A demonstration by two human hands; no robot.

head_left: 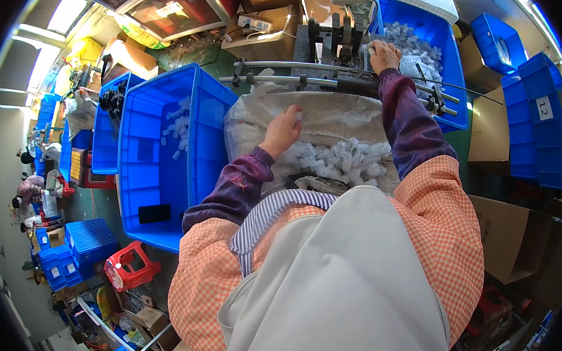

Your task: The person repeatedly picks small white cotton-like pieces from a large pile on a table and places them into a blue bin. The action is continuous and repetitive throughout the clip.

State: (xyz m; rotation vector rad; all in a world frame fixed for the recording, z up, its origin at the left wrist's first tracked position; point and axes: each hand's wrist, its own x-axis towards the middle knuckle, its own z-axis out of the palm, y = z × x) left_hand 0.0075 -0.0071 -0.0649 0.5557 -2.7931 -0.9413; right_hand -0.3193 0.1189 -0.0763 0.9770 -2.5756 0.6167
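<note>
My left hand [283, 132] is over a pale cloth [347, 108] spread in front of me. Its fingers are pressed together, with a hint of something pale at the tips, too small to name. Below the hand, a heap of small translucent white plastic pieces [344, 160] lies on the cloth. My right hand [385, 57] reaches farther forward, between a dark metal machine [333, 39] and a blue bin [454, 77]. Its fingers are curled, and what they hold, if anything, is hidden. More white pieces [415, 46] fill that bin.
Metal rods [287, 80] cross between me and the machine. On the left stands a large blue bin [152, 196] with some white pieces and a black phone-like slab [154, 213]. Stacked blue crates [542, 122] and cardboard boxes [508, 237] are on the right. A red stool [132, 266] stands lower left.
</note>
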